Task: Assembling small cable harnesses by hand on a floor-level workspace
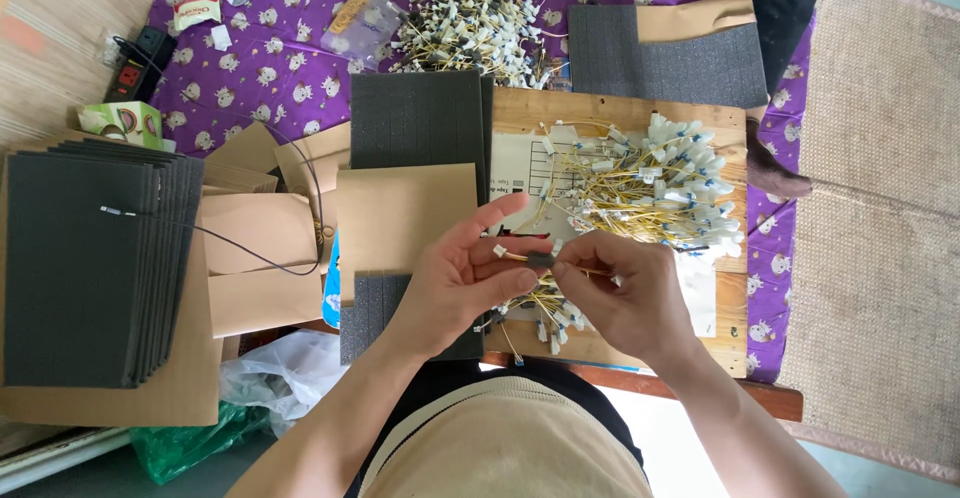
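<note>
My left hand (462,276) and my right hand (618,293) meet over a wooden board (620,110). Between their fingertips they hold one thin yellow wire (520,256) with a white plug at its left end and a small dark sleeve near its middle. Below the hands lies a small bunch of the same wires (545,316). A larger heap of yellow wires with white plugs (655,183) lies on the board just beyond my right hand. A dark foam sheet under a brown card (405,213) sits to the left of my left hand.
A thick stack of dark foam sheets (85,263) lies at the left on brown card. Another wire heap (475,18) and a foam sheet (665,58) rest on the purple patterned cloth (290,48). A black power strip (138,63), plastic bags (270,378) and a woven mat (880,258) surround the board.
</note>
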